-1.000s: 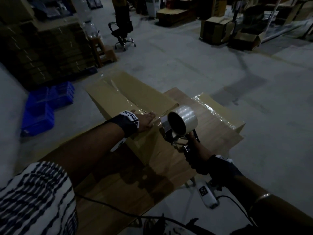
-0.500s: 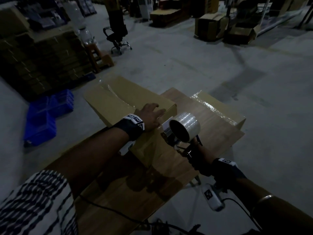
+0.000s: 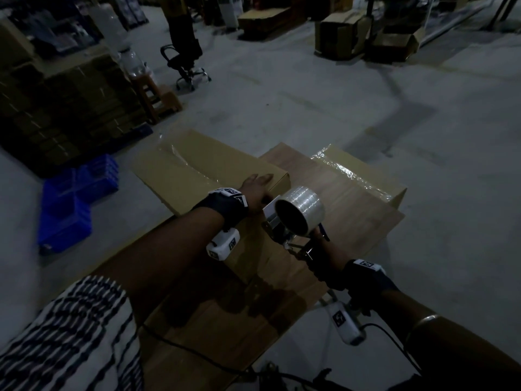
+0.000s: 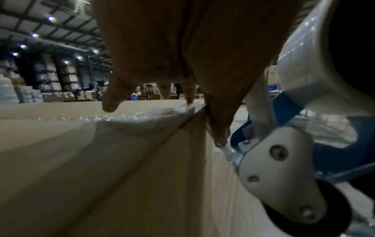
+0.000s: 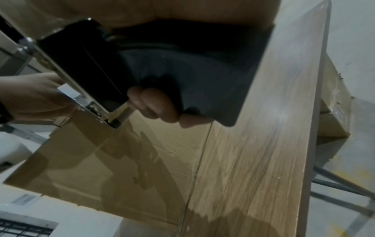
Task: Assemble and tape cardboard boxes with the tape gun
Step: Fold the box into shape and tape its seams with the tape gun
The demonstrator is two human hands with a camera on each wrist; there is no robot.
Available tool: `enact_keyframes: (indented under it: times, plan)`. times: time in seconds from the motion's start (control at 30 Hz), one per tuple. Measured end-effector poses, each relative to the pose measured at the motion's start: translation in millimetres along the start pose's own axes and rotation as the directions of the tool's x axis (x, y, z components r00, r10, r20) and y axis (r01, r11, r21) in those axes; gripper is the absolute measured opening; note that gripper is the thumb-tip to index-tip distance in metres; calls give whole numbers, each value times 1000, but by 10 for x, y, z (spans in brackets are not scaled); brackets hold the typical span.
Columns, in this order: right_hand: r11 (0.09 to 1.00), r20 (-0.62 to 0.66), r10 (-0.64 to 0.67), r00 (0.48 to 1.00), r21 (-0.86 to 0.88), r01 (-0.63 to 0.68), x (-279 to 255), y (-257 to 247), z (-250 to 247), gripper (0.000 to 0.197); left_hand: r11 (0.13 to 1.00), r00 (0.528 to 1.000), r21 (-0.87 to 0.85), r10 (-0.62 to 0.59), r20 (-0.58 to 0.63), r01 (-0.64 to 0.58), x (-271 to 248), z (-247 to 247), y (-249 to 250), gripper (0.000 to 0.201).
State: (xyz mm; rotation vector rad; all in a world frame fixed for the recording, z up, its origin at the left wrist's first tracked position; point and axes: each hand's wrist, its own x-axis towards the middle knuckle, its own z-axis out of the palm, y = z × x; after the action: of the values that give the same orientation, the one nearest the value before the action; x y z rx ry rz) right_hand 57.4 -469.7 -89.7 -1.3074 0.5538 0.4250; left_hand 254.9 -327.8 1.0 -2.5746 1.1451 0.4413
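- A long brown cardboard box [image 3: 208,170] lies on a wooden table [image 3: 352,210], a shiny strip of clear tape [image 4: 129,117] running along its top.
- The left hand [image 3: 255,189] lies flat on the box's near end, fingers straight, thumb [image 4: 218,128] down over the end face.
- The right hand [image 5: 156,107] grips the dark handle of a blue and grey tape gun [image 3: 296,218], just beside the box's end.
- A second taped cardboard box [image 3: 363,176] sits past the table's far edge.
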Motion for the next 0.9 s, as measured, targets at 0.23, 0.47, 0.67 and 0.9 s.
enact_keyframes:
  times: [0.23, 0.47, 0.67, 0.9]
  plan:
    - [998, -5, -57, 998, -2, 57, 89, -53, 19, 75, 994, 999, -99, 35, -29, -38, 82, -19, -52, 48]
    - [1000, -53, -15, 999, -24, 14, 159, -45, -102, 82, 998, 996, -5, 63, 57, -63, 31, -101, -55, 36]
    - [1000, -111, -17, 994, 13, 19, 182, 98, -369, 75, 988, 985, 132, 52, 167, -75, 14, -245, 16, 18]
    - [998, -87, -38, 995, 56, 43, 75, -23, -456, 87, 961, 994, 275, -6, 108, -24, 16, -277, 195, 71]
